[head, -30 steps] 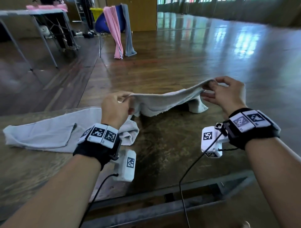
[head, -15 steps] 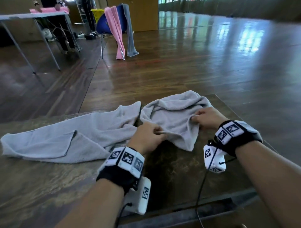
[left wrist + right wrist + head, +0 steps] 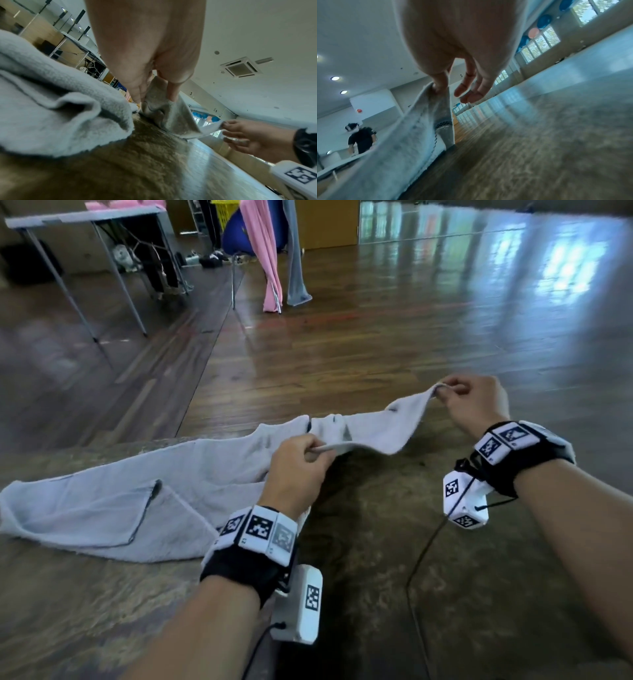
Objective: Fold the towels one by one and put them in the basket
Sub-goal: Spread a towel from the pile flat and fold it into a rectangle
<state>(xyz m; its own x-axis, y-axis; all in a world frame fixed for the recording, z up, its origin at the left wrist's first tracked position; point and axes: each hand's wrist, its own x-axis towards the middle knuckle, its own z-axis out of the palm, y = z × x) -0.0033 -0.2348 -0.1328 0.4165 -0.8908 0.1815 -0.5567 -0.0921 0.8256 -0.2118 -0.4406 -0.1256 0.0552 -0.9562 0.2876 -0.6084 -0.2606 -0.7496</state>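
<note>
Grey towel (image 3: 370, 429) held up by both hands over the table (image 3: 394, 542).

One corner is pinched by the left hand (image 3: 296, 465) between thumb and fingers; the far corner is pinched by the right hand (image 3: 474, 402) at thumb and forefinger, other fingers (image 3: 471, 93) loosely spread. The towel sags between them, its far edge touching the table. A second towel (image 3: 130, 505) is spread flat to the left, partly folded over.
</note>
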